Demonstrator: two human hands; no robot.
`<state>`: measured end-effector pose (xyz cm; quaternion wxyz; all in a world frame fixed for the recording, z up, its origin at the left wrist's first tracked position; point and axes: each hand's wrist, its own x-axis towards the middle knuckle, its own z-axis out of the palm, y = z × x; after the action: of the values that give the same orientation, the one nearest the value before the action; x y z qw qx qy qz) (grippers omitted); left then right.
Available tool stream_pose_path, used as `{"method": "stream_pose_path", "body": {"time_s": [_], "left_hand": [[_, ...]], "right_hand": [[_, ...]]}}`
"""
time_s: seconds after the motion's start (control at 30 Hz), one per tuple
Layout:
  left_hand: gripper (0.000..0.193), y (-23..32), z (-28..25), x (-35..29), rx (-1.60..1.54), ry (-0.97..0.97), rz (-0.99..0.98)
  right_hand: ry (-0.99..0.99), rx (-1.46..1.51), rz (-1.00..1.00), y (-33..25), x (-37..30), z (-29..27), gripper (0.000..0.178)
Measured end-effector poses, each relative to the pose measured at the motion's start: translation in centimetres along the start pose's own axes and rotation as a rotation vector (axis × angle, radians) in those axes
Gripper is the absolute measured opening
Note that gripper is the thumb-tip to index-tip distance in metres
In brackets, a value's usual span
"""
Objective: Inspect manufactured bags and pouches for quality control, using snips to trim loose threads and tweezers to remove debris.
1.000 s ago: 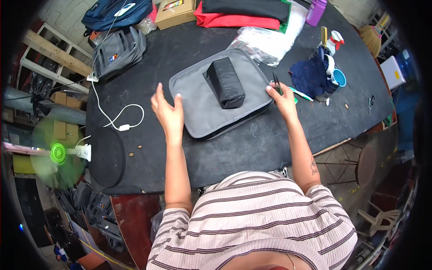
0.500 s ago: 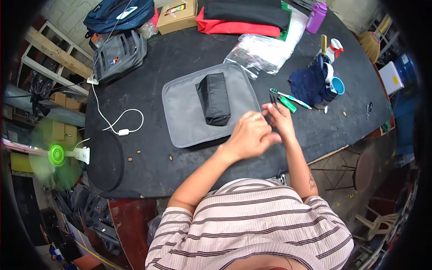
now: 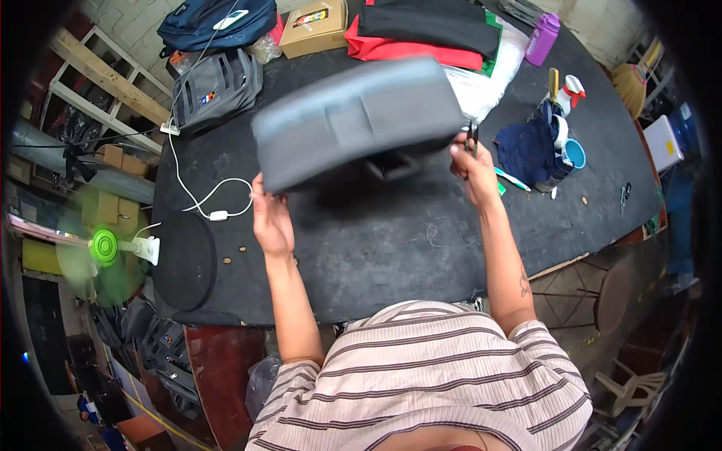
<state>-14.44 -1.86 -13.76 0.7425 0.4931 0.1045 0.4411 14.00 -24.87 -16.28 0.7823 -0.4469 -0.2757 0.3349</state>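
A grey fabric panel [image 3: 361, 124], blurred by motion, is tilted up off the dark table. My left hand [image 3: 272, 225] grips its lower left corner, the fingertips partly behind the edge. My right hand [image 3: 479, 177] is at the opposite corner, with dark thread snips [image 3: 471, 137] held in the fingers, points upward. Whether the right fingers also pinch the panel is hard to tell. Below the panel shows part of a black boxy pouch [image 3: 391, 163]. A toothbrush [image 3: 513, 179] lies just right of my right hand, partly hidden by it.
To the right stand a blue cup [image 3: 574, 154], a spray bottle [image 3: 571, 94] and dark blue cloth [image 3: 523, 150]. Farther back are folded fabrics [image 3: 421, 30], a cardboard box [image 3: 314, 28] and a purple bottle [image 3: 542, 39]. A white cable [image 3: 180, 177] and fan [image 3: 105, 246] are at left.
The panel, flat on the table before with the black pouch on top, is now raised and tipped, the pouch underneath. My left hand has moved left to its corner; the snips stay in my right.
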Motion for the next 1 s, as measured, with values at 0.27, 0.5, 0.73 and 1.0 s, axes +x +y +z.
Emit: {"method": "stream_pose_path", "body": {"time_s": [0.27, 0.5, 0.73, 1.0], "left_hand": [[0.052, -3.9, 1.3, -2.9, 0.387, -0.031, -0.282], [0.031, -3.9, 0.6, -3.9, 0.523, 0.446, 0.154], [0.072, -4.2, -10.1, -7.7, 2.043, 0.349, -0.195], [0.110, -5.9, 2.8, -14.5, 1.719, -0.657, -0.021]], "right_hand": [[0.368, -0.182, 0.211, 4.5, 2.0, -2.6, 0.025], [0.625, 0.160, -0.207, 5.6, -4.6, -1.4, 0.023], [0.682, -0.029, -0.173, 5.7, -13.9, 0.1, 0.033], [0.773, -0.048, -0.245, 3.4, -15.9, -4.4, 0.031]]}}
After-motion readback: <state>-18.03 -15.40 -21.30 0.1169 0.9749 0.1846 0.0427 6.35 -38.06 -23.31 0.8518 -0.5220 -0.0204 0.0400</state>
